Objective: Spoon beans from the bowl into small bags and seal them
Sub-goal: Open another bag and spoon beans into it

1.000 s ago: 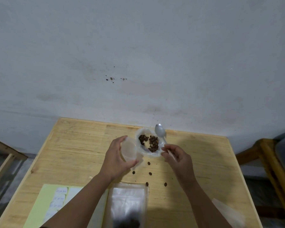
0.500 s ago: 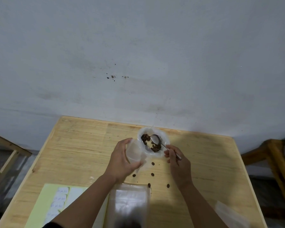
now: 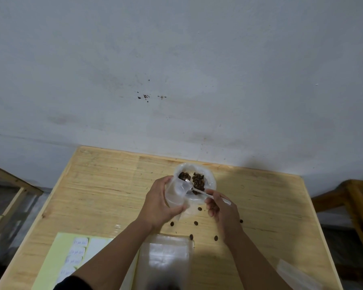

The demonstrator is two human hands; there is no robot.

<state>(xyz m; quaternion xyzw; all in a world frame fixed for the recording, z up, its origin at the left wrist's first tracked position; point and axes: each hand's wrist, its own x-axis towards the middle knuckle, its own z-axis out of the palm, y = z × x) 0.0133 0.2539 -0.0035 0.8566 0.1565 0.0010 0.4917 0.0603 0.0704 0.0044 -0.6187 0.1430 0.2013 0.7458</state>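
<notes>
Between the fingers of a person's two hands, a small clear bag is held open just beside a plastic-lined bowl of dark beans on a pale wooden worktop. The left hand grips the bag, thumb and fingers curled round its mouth, while the right hand pinches the handle of a spoon whose tip reaches into the bag's opening, just off the left fingertips. Whether beans lie on the spoon cannot be told, and the bag looks nearly empty, so this filling appears to be at its start. Loose beans lie scattered on the worktop below and beside the right fingers, apparently spilled. Nearer the person than both wrists lies a larger clear pouch, blurred, with something dark at its lower edge; whether it is already filled or sealed cannot be made out. Plenty of beans remain in the bowl, so more scooping is likely left, and the sealing of this bag is not yet done. Beside the left forearm a pale green sheet carries white labels with handwriting too small to read. No brand is visible.
</notes>
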